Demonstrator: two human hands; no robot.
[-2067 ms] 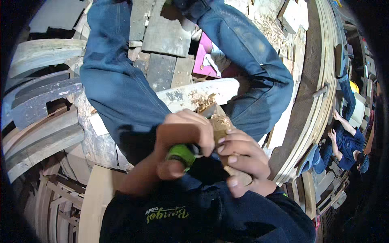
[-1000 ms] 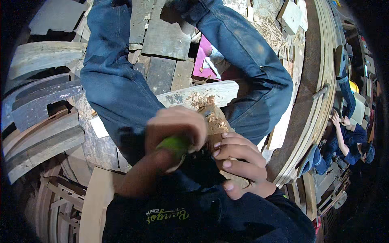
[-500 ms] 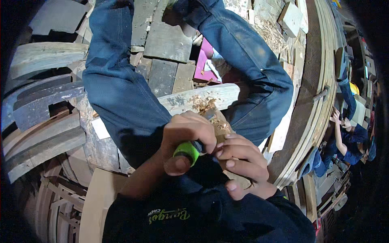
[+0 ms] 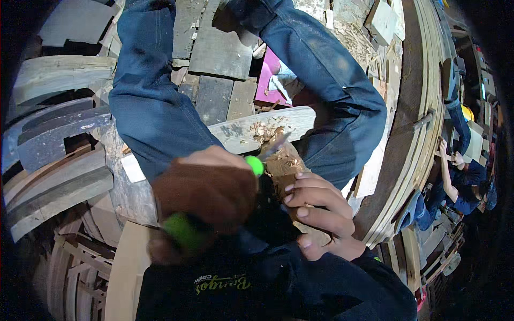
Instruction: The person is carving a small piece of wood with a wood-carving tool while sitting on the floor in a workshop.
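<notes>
Two grips: left hand [image 4: 206, 190] clenches a green-handled chisel [image 4: 256, 165], right hand [image 4: 316, 214] clasps a rough wood block [image 4: 286, 167].

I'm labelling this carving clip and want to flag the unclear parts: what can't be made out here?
All in the head view:
- Left hand: motion-blurred, so its grip on the green-handled tool is unclear.
- Tool's blade tip: blurred against the shavings on the plank.
- Wooden piece: its lower part is hidden under the right hand.
- People at the right edge: too small and bent by the fisheye.
</notes>
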